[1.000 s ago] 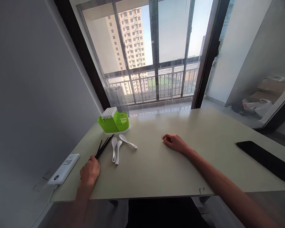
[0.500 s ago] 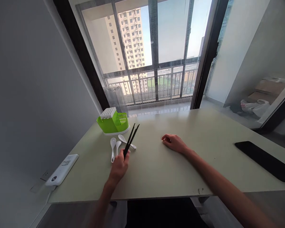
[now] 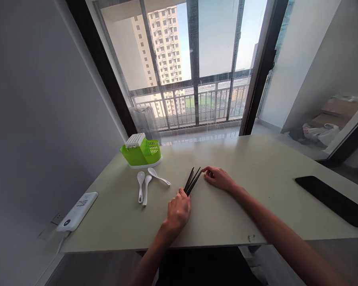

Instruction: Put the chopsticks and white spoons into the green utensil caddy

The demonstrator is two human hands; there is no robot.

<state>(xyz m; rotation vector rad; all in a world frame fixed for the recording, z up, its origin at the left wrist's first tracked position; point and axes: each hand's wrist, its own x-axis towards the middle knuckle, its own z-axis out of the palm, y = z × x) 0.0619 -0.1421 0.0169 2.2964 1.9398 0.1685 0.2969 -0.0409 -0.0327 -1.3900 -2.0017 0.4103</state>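
My left hand is closed around several black chopsticks, low over the middle of the table. Their thin ends fan apart, pointing away and to the right. My right hand rests on the table just right of those tips. Its fingers are loosely bent with a gap between them, and the forefinger reaches the nearest tip; whether it touches cannot be told. Left of my left hand lie three white spoons: one spoon and another spoon side by side, and a third spoon slanting to the right.
A green and white utensil caddy stands at the table's back left. On the left edge lies a white device with a cable. A long black flat object is at the right. A glass door with dark frames rises behind.
My left hand has moved right with the chopsticks, from beside the spoons to near my right hand. The chopstick tips have spread. My right forefinger has stretched slightly towards them.
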